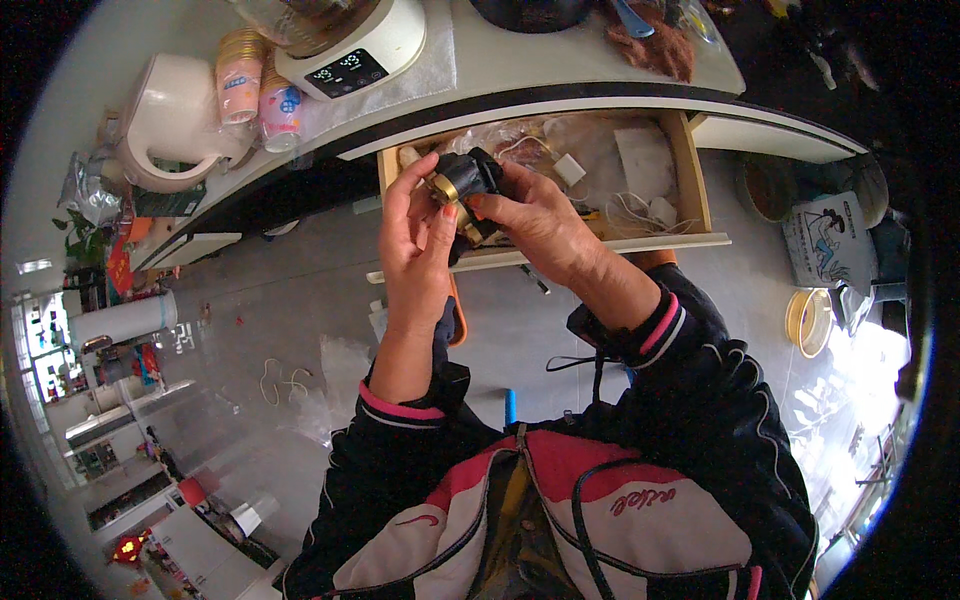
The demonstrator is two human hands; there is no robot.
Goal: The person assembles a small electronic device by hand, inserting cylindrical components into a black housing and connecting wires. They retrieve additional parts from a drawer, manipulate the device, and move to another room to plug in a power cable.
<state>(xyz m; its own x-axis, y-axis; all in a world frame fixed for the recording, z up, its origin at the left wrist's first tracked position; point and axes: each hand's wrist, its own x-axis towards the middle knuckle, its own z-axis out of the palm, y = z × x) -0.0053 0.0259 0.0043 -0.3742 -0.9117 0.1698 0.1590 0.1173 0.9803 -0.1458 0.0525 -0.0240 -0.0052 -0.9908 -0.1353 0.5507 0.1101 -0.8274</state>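
Observation:
Above the open drawer (697, 168), both hands hold a black object with a gold ring-like end (466, 178); its exact kind I cannot make out. My left hand (412, 232) has its thumb and fingers closed around the gold end. My right hand (540, 222) grips the black part from the right, thumb across the front. More of the dark, gold-trimmed thing hangs below the fingers. Inside the drawer lie a white charger plug (569, 169), white cables (632, 207), clear plastic bags and a white flat piece (643, 158).
On the counter (440, 90) beyond the drawer stand an appliance with a lit display (350, 72), stacked paper cups (240, 85) and a cream jug (172, 120). A brown cloth (655, 45) lies at the right. On the floor are a yellow tape roll (808, 322) and a white cable (285, 378).

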